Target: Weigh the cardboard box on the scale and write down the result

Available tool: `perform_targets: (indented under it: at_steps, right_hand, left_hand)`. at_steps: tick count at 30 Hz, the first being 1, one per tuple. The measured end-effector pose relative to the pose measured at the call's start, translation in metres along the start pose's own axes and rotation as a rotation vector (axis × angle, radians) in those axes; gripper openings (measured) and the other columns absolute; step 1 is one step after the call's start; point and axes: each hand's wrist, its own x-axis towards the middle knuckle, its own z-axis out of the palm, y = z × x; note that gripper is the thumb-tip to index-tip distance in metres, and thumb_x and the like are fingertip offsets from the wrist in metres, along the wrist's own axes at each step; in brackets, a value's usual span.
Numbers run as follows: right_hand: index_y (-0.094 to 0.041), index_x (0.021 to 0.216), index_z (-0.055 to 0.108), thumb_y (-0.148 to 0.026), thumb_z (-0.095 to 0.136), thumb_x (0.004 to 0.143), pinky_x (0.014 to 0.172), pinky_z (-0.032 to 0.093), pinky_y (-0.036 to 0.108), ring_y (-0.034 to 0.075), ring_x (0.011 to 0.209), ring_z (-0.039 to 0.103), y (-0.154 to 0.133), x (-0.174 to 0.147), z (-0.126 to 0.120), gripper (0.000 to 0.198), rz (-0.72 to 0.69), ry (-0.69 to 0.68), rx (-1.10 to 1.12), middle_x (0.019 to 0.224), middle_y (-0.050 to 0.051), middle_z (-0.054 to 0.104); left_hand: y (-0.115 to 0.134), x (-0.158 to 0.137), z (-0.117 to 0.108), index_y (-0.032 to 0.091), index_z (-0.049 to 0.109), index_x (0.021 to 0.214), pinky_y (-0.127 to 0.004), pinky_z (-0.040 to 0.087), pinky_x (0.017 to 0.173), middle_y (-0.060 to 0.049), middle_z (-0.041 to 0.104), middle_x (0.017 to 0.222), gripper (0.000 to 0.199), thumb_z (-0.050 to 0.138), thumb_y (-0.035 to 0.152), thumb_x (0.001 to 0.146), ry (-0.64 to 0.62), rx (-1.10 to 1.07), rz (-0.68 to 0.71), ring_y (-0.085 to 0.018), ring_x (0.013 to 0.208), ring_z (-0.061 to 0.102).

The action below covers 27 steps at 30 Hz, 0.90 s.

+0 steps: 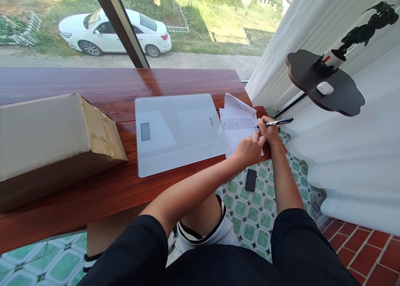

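A cardboard box (53, 140) sits at nine o'clock on the worktop (125, 86), a glass scale (178, 132) centre, a phone (251, 180) on the floor.

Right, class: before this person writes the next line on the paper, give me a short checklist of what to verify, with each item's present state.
1. Black pen gripped in the right hand: ok.
2. Pen tip on the white printed paper sheet: ok, though the exact contact is too small to see.
3. Left hand steadying the sheet: ok, it rests on the lower part.
4. Sheet fully supported by the red-brown wooden table: not ok, it lies at the table's end, its corner over the edge.
5. Pale glass bathroom scale out of the way: ok, beside the sheet.
6. Writing legible: cannot tell.
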Motion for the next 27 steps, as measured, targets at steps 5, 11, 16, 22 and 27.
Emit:
perform_targets:
  at_steps: [5, 11, 16, 22, 27]
  right_hand:
    - [-0.021, 0.065, 0.043, -0.046, 0.053, 0.096, 0.058, 0.045, 0.032, 0.013, 0.048, 0.047, -0.0043, -0.0030, -0.0005, 0.042, -0.019, 0.006, 0.011, 0.053, -0.001, 0.049]
    - [-0.021, 0.068, 0.043, -0.049, 0.055, 0.095, 0.054, 0.043, 0.032, 0.014, 0.046, 0.048, -0.0038, -0.0033, -0.0001, 0.041, 0.034, 0.024, 0.094, 0.051, -0.002, 0.049]
    - [-0.021, 0.065, 0.042, -0.046, 0.055, 0.095, 0.058, 0.043, 0.032, 0.014, 0.048, 0.047, -0.0055, -0.0028, 0.0018, 0.041, 0.028, 0.048, 0.041, 0.050, -0.002, 0.047]
    - [-0.021, 0.063, 0.040, -0.040, 0.054, 0.094, 0.059, 0.042, 0.034, 0.014, 0.049, 0.046, -0.0086, -0.0030, 0.0014, 0.039, 0.006, 0.054, 0.033, 0.051, -0.002, 0.047]
    - [-0.021, 0.062, 0.040, -0.038, 0.054, 0.093, 0.058, 0.042, 0.033, 0.014, 0.049, 0.046, -0.0101, -0.0033, 0.0006, 0.038, -0.001, 0.045, 0.027, 0.051, -0.001, 0.046]
  left_hand:
    - [-0.0009, -0.0021, -0.0034, 0.014, 0.050, 0.122, -0.034, 0.042, 0.061, -0.022, 0.056, 0.133, 0.036, 0.029, 0.019, 0.093, -0.019, -0.006, 0.007, -0.024, 0.088, 0.064]
    - [-0.0007, -0.0027, -0.0052, 0.014, 0.050, 0.121, -0.032, 0.042, 0.061, -0.021, 0.057, 0.132, 0.034, 0.031, 0.019, 0.093, -0.022, 0.003, 0.002, -0.022, 0.088, 0.064]
    - [0.0001, -0.0023, -0.0044, 0.014, 0.050, 0.120, -0.033, 0.043, 0.061, -0.021, 0.056, 0.134, 0.034, 0.030, 0.019, 0.093, -0.007, 0.002, 0.001, -0.023, 0.088, 0.064]
    - [-0.0006, -0.0023, -0.0033, 0.014, 0.050, 0.122, -0.034, 0.044, 0.061, -0.022, 0.056, 0.135, 0.036, 0.029, 0.019, 0.093, -0.006, -0.003, 0.008, -0.024, 0.090, 0.065]
    - [-0.0013, -0.0017, -0.0009, 0.014, 0.050, 0.122, -0.034, 0.043, 0.062, -0.021, 0.057, 0.131, 0.036, 0.030, 0.019, 0.093, 0.007, -0.006, 0.011, -0.023, 0.088, 0.064]
